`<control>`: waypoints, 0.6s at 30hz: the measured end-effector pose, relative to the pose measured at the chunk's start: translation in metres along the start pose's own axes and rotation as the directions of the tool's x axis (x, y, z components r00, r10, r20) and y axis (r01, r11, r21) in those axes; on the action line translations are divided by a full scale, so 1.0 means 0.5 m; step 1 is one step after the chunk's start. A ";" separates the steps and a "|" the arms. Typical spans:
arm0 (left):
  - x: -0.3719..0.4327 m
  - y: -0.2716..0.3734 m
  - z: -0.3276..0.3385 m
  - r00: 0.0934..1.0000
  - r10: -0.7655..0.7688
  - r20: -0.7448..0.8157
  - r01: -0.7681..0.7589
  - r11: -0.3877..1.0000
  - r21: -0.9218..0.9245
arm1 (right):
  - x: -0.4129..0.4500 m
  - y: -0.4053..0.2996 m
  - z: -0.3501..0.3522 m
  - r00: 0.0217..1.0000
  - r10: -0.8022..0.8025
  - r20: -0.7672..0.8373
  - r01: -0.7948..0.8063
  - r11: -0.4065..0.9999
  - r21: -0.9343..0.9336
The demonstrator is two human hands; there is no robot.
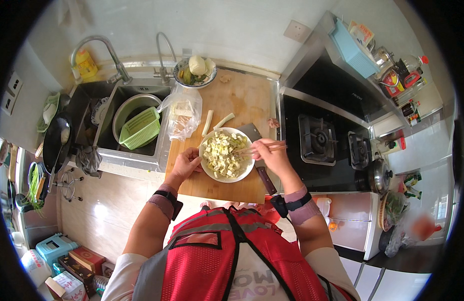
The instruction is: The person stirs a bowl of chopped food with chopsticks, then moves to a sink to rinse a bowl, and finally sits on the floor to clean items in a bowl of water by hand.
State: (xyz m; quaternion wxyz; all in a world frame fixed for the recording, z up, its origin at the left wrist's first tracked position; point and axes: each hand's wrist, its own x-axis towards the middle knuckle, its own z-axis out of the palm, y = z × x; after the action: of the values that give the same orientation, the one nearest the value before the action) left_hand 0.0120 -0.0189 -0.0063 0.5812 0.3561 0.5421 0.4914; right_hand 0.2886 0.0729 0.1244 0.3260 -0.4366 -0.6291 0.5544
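Note:
A white bowl point(227, 179) filled with pale diced food point(225, 154), some pieces yellowish green, stands on a wooden cutting board point(217, 191). At its left rim, my left hand point(188, 164) grips the bowl. Chopsticks point(271, 146) are held in my right hand point(268, 153), their tips in the food at the bowl's right side. A cleaver point(267, 180) lies partly hidden under the bowl and my right hand. Two pale stalk pieces point(223, 120) rest behind the bowl, beside a clear plastic bag point(185, 116) with something pale inside.
A patterned bowl of vegetables point(194, 83) stands at the board's back left. To the left, a sink point(126, 150) holds a metal basin point(117, 122) and a green plastic basket point(140, 129). A gas stove point(317, 139) is at the right, with a lidded pot point(380, 175) beyond.

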 end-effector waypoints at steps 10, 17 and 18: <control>0.001 0.006 0.005 1.000 -0.004 -0.003 0.004 1.000 0.029 | 0.045 0.023 -0.010 0.996 -0.063 0.064 0.072 0.986 -0.153; 0.003 0.004 0.003 1.000 -0.003 0.011 0.003 0.999 0.034 | 0.083 -0.027 -0.042 0.995 -0.099 0.016 0.100 0.989 -0.108; 0.006 0.003 0.003 1.000 -0.002 0.012 0.001 0.999 0.035 | 0.096 -0.021 -0.036 0.991 -0.134 0.006 0.133 0.976 -0.172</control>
State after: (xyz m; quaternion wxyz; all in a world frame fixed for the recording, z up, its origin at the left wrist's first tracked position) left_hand 0.0131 -0.0155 -0.0054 0.5786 0.3690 0.5473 0.4791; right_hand 0.2833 0.1241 0.1342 0.3252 -0.4216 -0.7016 0.4735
